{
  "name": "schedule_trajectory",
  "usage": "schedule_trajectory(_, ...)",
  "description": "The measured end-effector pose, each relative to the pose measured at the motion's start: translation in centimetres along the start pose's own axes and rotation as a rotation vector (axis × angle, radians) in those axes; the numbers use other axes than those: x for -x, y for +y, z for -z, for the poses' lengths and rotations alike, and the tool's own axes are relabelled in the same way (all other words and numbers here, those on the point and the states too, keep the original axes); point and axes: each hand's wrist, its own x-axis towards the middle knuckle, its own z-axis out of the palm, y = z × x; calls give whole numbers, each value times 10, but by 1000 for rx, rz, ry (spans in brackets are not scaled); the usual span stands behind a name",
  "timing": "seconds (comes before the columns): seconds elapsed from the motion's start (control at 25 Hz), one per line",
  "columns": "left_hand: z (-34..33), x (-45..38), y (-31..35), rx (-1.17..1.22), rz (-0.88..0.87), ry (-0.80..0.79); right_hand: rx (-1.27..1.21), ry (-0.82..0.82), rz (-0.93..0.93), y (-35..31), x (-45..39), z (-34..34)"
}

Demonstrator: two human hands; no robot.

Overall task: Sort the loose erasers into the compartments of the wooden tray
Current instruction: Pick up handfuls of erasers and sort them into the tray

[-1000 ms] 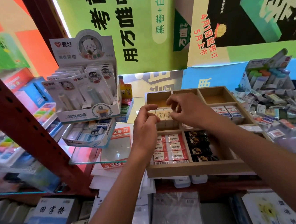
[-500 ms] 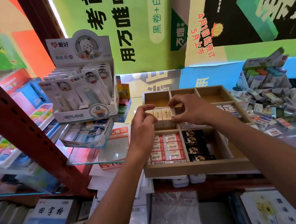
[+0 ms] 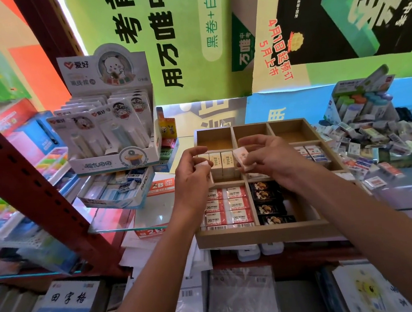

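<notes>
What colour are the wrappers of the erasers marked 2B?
Red and white, the 2B erasers, best seen in the head view.

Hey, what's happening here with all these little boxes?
A person is sorting erasers into a wooden tray on a shop counter. The right hand holds a white eraser above the middle row, and the left hand grips another small one beside a row of cream erasers standing upright. Red 2B erasers and black ones already fill front compartments. The back compartments look empty, and a loose pile waits on the right.
</notes>
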Motion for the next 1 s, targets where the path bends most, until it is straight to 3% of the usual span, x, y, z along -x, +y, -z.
schedule_trajectory(0.08,0,0,-1,4,-8,16,234,0,78,2,0,-4)
schedule_trajectory(0.2,0,-1,-2,1,-15,26,873,28,331,-3,-1,-13)
schedule_trajectory(0.28,0,-2,-3,-2,-19,19,1002,20,401,-6,-3,-21)
schedule_trajectory(0.4,0,-2,-5,13,-17,16,879,61,425,2,-8,-19)
schedule_trajectory(0.56,1,-4,-7,39,-19,4,214,196,291,0,-6,-5)
schedule_trajectory(0.64,1,-4,-7,23,-22,-1,18,192,204,-2,-6,-1)
schedule_trajectory(0.8,2,-4,-9,-30,-88,0,69,84,149,2,-3,-7)
schedule_trajectory(1.0,2,-4,-11,-112,-130,34,120,102,186,14,10,-22)
